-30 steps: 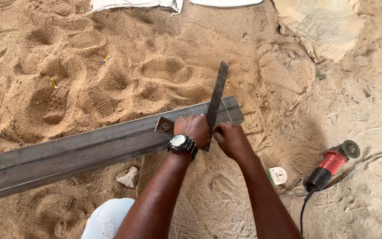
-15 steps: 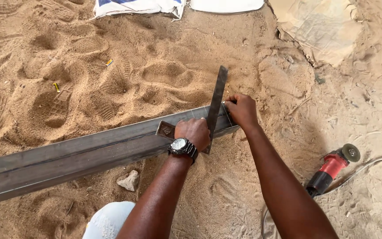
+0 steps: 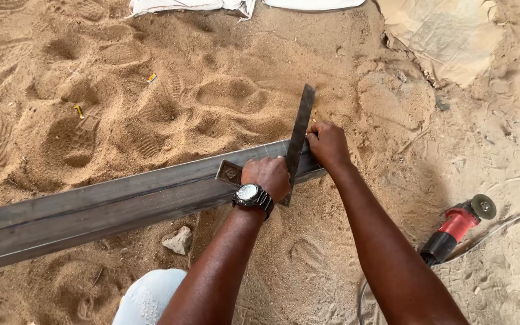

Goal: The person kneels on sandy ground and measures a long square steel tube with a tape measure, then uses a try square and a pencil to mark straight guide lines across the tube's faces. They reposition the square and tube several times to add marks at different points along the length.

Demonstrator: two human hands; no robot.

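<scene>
My right hand (image 3: 327,144) has slid up beside the square's blade (image 3: 300,133), fingertips pinched there (marker unseen), while my left hand (image 3: 266,176) still presses the square onto the steel tube (image 3: 121,201); marking looks underway.

An outdoor metalworking site on bare ground: loose tan sand (image 3: 212,90) trodden with shoe prints, a long grey steel beam (image 3: 103,210) lying across it, and a red angle grinder (image 3: 458,225) at near right.
</scene>
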